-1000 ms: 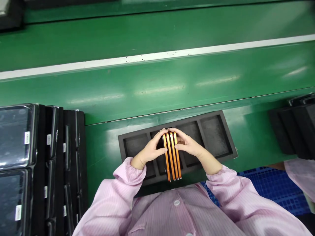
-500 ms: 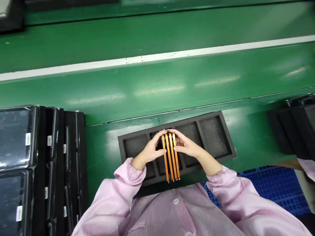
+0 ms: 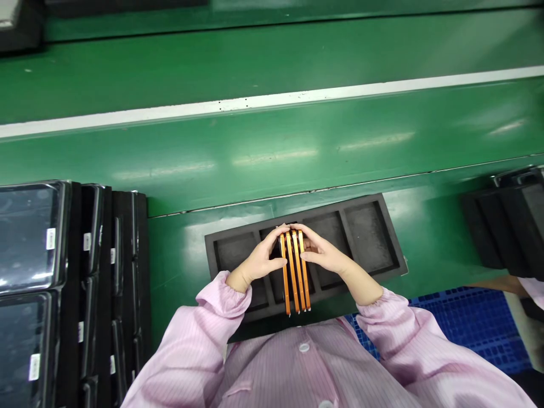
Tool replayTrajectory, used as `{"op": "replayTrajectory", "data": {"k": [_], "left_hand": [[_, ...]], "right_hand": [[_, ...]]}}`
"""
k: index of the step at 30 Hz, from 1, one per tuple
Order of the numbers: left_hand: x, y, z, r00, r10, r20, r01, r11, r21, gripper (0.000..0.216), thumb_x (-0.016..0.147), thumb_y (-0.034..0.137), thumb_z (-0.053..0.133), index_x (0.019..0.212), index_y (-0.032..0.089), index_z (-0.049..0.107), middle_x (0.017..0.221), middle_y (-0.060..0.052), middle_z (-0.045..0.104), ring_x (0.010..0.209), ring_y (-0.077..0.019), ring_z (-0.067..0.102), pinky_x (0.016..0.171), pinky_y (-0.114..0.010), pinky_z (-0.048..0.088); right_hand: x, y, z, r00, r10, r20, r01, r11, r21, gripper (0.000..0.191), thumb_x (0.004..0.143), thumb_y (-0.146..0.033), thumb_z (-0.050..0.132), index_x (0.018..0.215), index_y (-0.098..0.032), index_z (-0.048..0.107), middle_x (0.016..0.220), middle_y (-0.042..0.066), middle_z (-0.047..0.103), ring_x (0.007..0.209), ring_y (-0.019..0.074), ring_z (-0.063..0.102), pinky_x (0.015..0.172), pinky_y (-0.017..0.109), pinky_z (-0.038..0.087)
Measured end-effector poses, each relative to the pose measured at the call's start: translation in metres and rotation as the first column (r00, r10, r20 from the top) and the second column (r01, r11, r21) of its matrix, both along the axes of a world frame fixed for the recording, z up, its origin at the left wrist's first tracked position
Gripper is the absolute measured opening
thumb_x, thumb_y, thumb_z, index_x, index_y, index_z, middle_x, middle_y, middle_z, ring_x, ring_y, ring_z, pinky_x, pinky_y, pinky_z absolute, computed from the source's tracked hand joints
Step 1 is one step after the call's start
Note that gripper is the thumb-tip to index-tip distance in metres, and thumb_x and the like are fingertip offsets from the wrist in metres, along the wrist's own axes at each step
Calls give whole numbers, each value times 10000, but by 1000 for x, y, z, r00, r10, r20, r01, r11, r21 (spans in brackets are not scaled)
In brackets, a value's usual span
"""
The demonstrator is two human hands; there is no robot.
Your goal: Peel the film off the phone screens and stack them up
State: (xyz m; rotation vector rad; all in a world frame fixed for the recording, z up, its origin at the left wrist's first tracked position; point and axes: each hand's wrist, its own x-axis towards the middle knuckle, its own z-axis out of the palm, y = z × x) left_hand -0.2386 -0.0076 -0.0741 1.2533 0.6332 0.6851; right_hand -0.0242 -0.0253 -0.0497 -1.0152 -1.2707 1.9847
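Both hands are clamped on a little bundle of four orange-edged phones point(image 3: 295, 272), held on edge and pressed together like a deck of cards. The left hand point(image 3: 259, 262) has its thumb flat on the left face of the bundle and its fingers curled over the far end; the right hand point(image 3: 325, 256) mirrors it from the other side, fingertips meeting the left ones on top. So it's a squeeze from both sides, nothing loose.

The bundle's long axis runs straight away from the person: near end pointing at the chest, far end pointing toward the far edge of the bench. It's up in the hands over the middle of the tray, and I can't tell whether it touches the foam.

Biggest thing around is the green bench point(image 3: 272, 158), with a white stripe point(image 3: 272, 102) running left to right across it. At the left edge sits a stack of black trays point(image 3: 72, 283) loaded with dark glossy screens with small white labels. In the middle near the front edge lies a black foam tray point(image 3: 369, 238) with rectangular pockets, long side parallel to the bench edge. More black trays point(image 3: 505, 226) sit at the right edge, with a blue crate point(image 3: 467, 323) below. Another person's pink sleeve point(image 3: 531, 283) peeks in at far right.
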Motion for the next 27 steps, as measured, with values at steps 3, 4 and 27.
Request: {"op": "replayTrajectory", "data": {"k": [3, 4, 27], "left_hand": [[1, 0, 2, 999, 10, -32, -10, 1000, 4, 696, 748, 354, 683, 1362, 260, 369, 1468, -104, 331, 1379, -311, 249, 1141, -495, 174], [1, 0, 3, 999, 14, -43, -14, 1000, 3, 696, 745, 358, 684, 1359, 253, 374, 1466, -108, 334, 1376, -313, 256, 1139, -494, 180], [34, -30, 22, 927, 203, -315, -190, 979, 72, 691, 628, 380, 734, 1230, 108, 534, 1203, -159, 574, 1124, -318, 532, 1014, -410, 398]], "right_hand": [[-1, -1, 0, 1000, -13, -5, 13, 1000, -7, 674, 811, -395, 627, 1368, -286, 264, 1352, 95, 390, 990, 190, 540, 890, 377, 452], [-2, -1, 0, 1000, -22, -5, 22, 1000, -6, 671, 810, -395, 627, 1366, -285, 267, 1357, 97, 382, 990, 192, 543, 891, 380, 452], [-51, -12, -15, 850, -257, 461, -18, 859, 511, 482, 838, -509, 555, 1281, -365, 431, 1274, 90, 507, 1107, 282, 543, 795, 439, 525]]}}
